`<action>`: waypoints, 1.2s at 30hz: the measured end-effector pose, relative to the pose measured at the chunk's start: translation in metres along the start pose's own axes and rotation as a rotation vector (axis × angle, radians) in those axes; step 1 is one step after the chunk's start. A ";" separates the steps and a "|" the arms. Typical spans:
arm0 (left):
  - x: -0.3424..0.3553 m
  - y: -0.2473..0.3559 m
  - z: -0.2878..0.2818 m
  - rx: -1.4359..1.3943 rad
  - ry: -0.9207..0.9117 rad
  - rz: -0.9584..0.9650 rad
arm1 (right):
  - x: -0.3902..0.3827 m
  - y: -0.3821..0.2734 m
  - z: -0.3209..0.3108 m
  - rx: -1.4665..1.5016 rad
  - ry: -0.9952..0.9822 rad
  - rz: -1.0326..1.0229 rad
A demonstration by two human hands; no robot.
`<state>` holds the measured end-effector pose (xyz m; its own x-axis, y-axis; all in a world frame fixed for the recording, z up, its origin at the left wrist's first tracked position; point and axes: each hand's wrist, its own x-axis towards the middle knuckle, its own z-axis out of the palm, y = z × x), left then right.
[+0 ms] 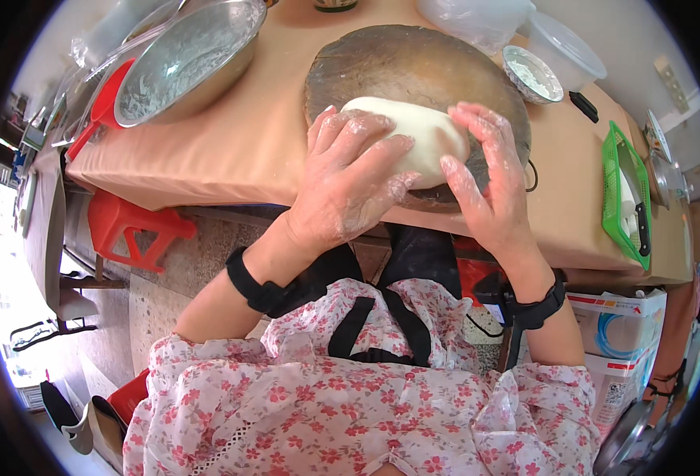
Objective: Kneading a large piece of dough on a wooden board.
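Note:
A smooth white lump of dough (429,143) rests on the near part of a round, worn wooden chopping board (397,59). Across its left side lies my left hand (346,174), fingers slightly spread and bent over the top. Cupping the right end is my right hand (496,182), with thumb and fingers apart around the dough. Both hands are dusted with flour and together hold the lump. Part of its underside and left edge is hidden by my fingers.
Left of the board stands a floury metal basin (155,94), with a red-handled utensil (105,103) beside it. A bowl of flour (534,75), a clear plastic tub (568,47) and a green basket (610,190) with a black-handled knife (643,226) are to the right. A red stool (132,234) stands below the table.

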<state>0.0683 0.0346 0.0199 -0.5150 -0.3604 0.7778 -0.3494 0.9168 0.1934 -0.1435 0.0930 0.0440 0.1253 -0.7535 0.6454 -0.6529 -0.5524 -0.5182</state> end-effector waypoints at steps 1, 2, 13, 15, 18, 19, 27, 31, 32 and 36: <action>0.002 0.003 -0.002 -0.015 0.022 -0.024 | 0.005 -0.005 0.007 -0.073 0.055 -0.010; 0.006 0.005 0.000 -0.012 0.020 -0.022 | 0.007 -0.006 0.014 -0.070 0.057 -0.011; 0.001 0.006 0.022 0.082 0.104 -0.024 | -0.025 0.000 0.042 -0.485 0.004 -0.206; 0.010 -0.007 0.027 0.017 0.150 0.005 | -0.012 0.001 0.043 -0.481 0.012 -0.206; 0.031 -0.029 0.032 -0.049 0.002 -0.114 | 0.019 0.017 0.042 -0.395 -0.048 -0.101; 0.041 -0.032 0.034 -0.042 -0.036 -0.174 | 0.027 0.026 0.041 -0.407 -0.039 -0.081; 0.093 -0.058 0.043 -0.083 -0.383 -0.463 | 0.073 0.050 0.030 -0.354 -0.217 0.265; 0.088 -0.049 0.041 -0.025 -0.528 -0.573 | 0.062 0.048 0.025 -0.257 -0.279 0.311; 0.069 -0.048 0.044 0.002 -0.342 -0.446 | 0.052 0.041 0.027 -0.274 -0.223 0.180; 0.016 -0.008 0.037 0.111 0.030 -0.127 | -0.002 0.014 0.031 -0.396 -0.026 -0.166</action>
<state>0.0334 0.0148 0.0087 -0.4382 -0.4651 0.7692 -0.4949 0.8392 0.2255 -0.1294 0.0754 0.0180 0.2682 -0.6775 0.6849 -0.8581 -0.4912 -0.1499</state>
